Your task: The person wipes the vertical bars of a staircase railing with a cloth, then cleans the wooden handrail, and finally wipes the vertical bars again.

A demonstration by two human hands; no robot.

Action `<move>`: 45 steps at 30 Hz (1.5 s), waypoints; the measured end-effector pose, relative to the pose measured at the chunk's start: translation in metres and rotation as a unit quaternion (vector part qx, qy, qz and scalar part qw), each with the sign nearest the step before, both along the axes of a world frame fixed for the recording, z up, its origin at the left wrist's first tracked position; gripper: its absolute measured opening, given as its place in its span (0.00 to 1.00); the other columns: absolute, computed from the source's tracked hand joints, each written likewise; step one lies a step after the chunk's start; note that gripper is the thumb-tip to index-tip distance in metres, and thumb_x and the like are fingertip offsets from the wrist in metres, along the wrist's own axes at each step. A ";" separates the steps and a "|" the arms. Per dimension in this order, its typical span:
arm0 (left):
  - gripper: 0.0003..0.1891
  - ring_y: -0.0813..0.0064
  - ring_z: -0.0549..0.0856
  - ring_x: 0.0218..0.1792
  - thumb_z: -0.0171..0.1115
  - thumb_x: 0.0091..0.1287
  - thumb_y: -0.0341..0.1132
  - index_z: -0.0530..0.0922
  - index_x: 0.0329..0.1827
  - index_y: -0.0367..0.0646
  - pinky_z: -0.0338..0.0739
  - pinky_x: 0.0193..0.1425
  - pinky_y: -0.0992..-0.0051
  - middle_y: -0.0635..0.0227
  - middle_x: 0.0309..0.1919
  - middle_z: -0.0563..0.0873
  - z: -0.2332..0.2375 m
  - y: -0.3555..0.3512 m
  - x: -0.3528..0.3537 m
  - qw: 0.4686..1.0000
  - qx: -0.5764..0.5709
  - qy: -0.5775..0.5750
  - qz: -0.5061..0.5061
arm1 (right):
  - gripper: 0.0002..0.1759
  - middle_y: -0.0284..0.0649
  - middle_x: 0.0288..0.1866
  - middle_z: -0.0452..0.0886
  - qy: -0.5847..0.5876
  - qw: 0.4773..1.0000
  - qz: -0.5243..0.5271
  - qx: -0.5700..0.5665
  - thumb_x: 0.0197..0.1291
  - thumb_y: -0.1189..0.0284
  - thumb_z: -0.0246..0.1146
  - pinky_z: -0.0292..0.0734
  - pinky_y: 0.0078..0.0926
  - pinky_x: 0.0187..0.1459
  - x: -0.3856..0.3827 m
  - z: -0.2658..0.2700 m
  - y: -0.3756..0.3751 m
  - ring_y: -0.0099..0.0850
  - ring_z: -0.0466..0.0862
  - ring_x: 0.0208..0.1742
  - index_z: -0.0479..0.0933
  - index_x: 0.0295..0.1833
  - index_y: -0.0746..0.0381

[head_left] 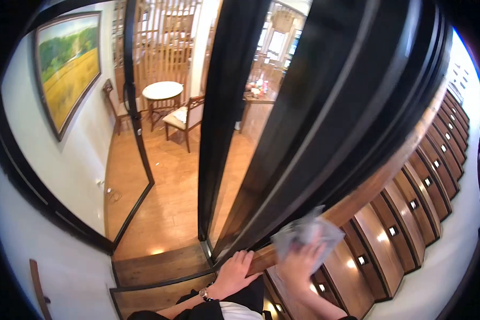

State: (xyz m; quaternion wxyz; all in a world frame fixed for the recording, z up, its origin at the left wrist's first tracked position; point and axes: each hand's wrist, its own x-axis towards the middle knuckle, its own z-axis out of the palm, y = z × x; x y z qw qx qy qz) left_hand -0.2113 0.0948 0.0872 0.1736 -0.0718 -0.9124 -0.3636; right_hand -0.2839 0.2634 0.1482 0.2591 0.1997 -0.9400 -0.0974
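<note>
A wooden handrail (370,186) runs from the lower middle up to the right, along the black-framed partition. My left hand (232,276), with a watch (204,294) at the wrist, grips the rail's near end, fingers over the far side and thumb on the near side. Farther along, my right hand (300,265) holds a grey cloth (325,240) against the rail. Motion blurs the cloth and the fingers, and the cloth covers part of the rail.
Stairs (378,234) with small step lights descend along the right, beside a white wall. An open black-framed glass door (141,133) stands at left. Beyond it are a round white table (162,91), chairs (184,118) and a framed landscape painting (69,74).
</note>
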 end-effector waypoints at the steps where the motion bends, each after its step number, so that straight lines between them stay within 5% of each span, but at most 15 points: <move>1: 0.35 0.50 0.81 0.49 0.73 0.59 0.50 0.71 0.59 0.33 0.80 0.52 0.60 0.51 0.47 0.77 0.000 0.000 -0.002 1.000 0.011 -0.013 -0.010 | 0.20 0.72 0.65 0.70 -0.041 0.997 0.053 0.027 0.56 0.57 0.62 0.44 0.75 0.73 0.016 -0.009 -0.004 0.67 0.53 0.79 0.81 0.43 0.63; 4: 0.34 0.54 0.80 0.49 0.72 0.59 0.50 0.71 0.58 0.30 0.79 0.52 0.62 0.52 0.47 0.78 -0.001 -0.002 0.000 0.998 -0.026 -0.045 -0.036 | 0.25 0.59 0.65 0.74 -0.144 0.940 0.309 0.024 0.46 0.54 0.69 0.50 0.69 0.73 0.014 -0.008 0.012 0.51 0.63 0.78 0.84 0.48 0.57; 7: 0.35 0.53 0.80 0.46 0.74 0.59 0.49 0.71 0.57 0.30 0.79 0.51 0.62 0.52 0.45 0.78 -0.005 0.006 -0.004 1.000 -0.025 -0.007 -0.013 | 0.32 0.48 0.67 0.75 -0.083 0.966 0.246 -0.021 0.29 0.58 0.77 0.52 0.61 0.75 -0.041 0.014 0.062 0.44 0.68 0.75 0.85 0.48 0.54; 11: 0.36 0.49 0.80 0.49 0.74 0.60 0.49 0.69 0.59 0.30 0.78 0.53 0.59 0.49 0.47 0.77 -0.006 0.014 -0.003 1.000 -0.013 -0.005 -0.007 | 0.31 0.56 0.65 0.72 0.061 0.972 0.099 -0.203 0.40 0.66 0.71 0.47 0.57 0.79 -0.092 0.057 0.104 0.56 0.64 0.74 0.82 0.55 0.64; 16: 0.36 0.49 0.79 0.49 0.76 0.57 0.45 0.69 0.59 0.30 0.78 0.53 0.58 0.49 0.47 0.77 -0.007 0.019 -0.003 1.000 0.012 0.006 0.003 | 0.30 0.58 0.62 0.74 0.079 0.985 0.040 -0.150 0.41 0.60 0.73 0.43 0.70 0.77 -0.058 0.038 0.048 0.51 0.62 0.78 0.82 0.50 0.66; 19: 0.36 0.50 0.79 0.49 0.78 0.55 0.44 0.70 0.59 0.31 0.78 0.53 0.59 0.50 0.47 0.78 -0.014 0.019 -0.003 0.999 0.032 0.002 0.016 | 0.20 0.61 0.59 0.76 0.012 0.999 0.030 -0.028 0.55 0.61 0.62 0.45 0.80 0.72 -0.001 -0.015 0.009 0.59 0.61 0.78 0.82 0.47 0.64; 21: 0.39 0.51 0.80 0.48 0.80 0.52 0.43 0.69 0.61 0.32 0.78 0.52 0.60 0.50 0.47 0.78 -0.029 0.019 0.002 0.998 0.049 -0.011 0.030 | 0.20 0.57 0.60 0.76 -0.037 0.977 0.207 0.026 0.47 0.59 0.67 0.50 0.75 0.72 0.028 -0.030 0.004 0.59 0.66 0.74 0.85 0.44 0.57; 24: 0.42 0.55 0.81 0.47 0.81 0.50 0.42 0.66 0.64 0.34 0.78 0.51 0.64 0.51 0.48 0.78 -0.033 0.026 0.010 0.983 0.161 -0.033 0.083 | 0.25 0.51 0.64 0.76 -0.174 0.907 0.368 -0.109 0.38 0.55 0.73 0.56 0.69 0.72 -0.006 -0.035 0.036 0.55 0.70 0.72 0.85 0.45 0.53; 25: 0.45 0.58 0.81 0.46 0.81 0.51 0.42 0.63 0.66 0.34 0.78 0.50 0.66 0.52 0.52 0.77 -0.034 0.024 0.008 0.988 0.142 -0.001 0.065 | 0.31 0.46 0.66 0.76 -0.096 0.941 0.316 -0.075 0.29 0.52 0.77 0.60 0.62 0.72 -0.026 -0.012 0.050 0.50 0.73 0.70 0.86 0.45 0.51; 28: 0.45 0.58 0.81 0.50 0.81 0.52 0.41 0.62 0.68 0.33 0.78 0.52 0.65 0.53 0.54 0.76 -0.031 0.021 0.009 0.988 0.148 0.013 0.053 | 0.33 0.53 0.65 0.75 0.006 0.968 0.170 -0.185 0.32 0.60 0.76 0.49 0.61 0.77 -0.071 0.048 0.090 0.47 0.71 0.72 0.85 0.50 0.60; 33: 0.47 0.57 0.77 0.59 0.81 0.52 0.39 0.60 0.70 0.33 0.72 0.64 0.63 0.53 0.58 0.75 -0.033 0.022 0.014 0.989 0.140 0.012 0.037 | 0.32 0.58 0.61 0.76 0.090 0.981 0.045 -0.166 0.41 0.56 0.74 0.46 0.66 0.78 -0.064 0.027 0.057 0.54 0.69 0.71 0.83 0.51 0.64; 36: 0.50 0.53 0.72 0.64 0.81 0.49 0.37 0.58 0.71 0.32 0.66 0.70 0.59 0.51 0.62 0.71 -0.049 0.022 0.015 0.989 0.145 0.005 0.042 | 0.19 0.51 0.60 0.77 0.046 0.994 0.061 -0.083 0.55 0.58 0.64 0.52 0.76 0.71 -0.007 -0.011 0.014 0.53 0.68 0.73 0.83 0.47 0.59; 40: 0.51 0.50 0.71 0.64 0.81 0.48 0.36 0.56 0.72 0.32 0.65 0.71 0.58 0.48 0.63 0.69 -0.055 0.020 0.018 0.984 0.176 0.012 0.033 | 0.19 0.47 0.56 0.80 -0.037 0.955 0.294 -0.015 0.49 0.59 0.67 0.53 0.71 0.73 0.046 -0.045 0.005 0.46 0.70 0.74 0.83 0.47 0.52; 43: 0.52 0.50 0.71 0.63 0.82 0.48 0.38 0.57 0.72 0.32 0.65 0.70 0.58 0.48 0.62 0.70 -0.058 0.020 0.018 0.985 0.167 0.017 0.038 | 0.20 0.43 0.56 0.80 -0.157 0.853 0.495 -0.053 0.48 0.59 0.67 0.55 0.65 0.74 -0.003 -0.041 0.037 0.43 0.71 0.74 0.82 0.50 0.49; 45: 0.48 0.51 0.73 0.61 0.81 0.49 0.38 0.61 0.71 0.34 0.66 0.68 0.58 0.50 0.59 0.72 -0.050 0.027 0.016 0.985 0.157 0.018 0.065 | 0.17 0.35 0.55 0.80 0.004 0.887 0.461 -0.025 0.47 0.57 0.67 0.60 0.60 0.72 -0.054 -0.030 0.078 0.42 0.74 0.71 0.83 0.46 0.41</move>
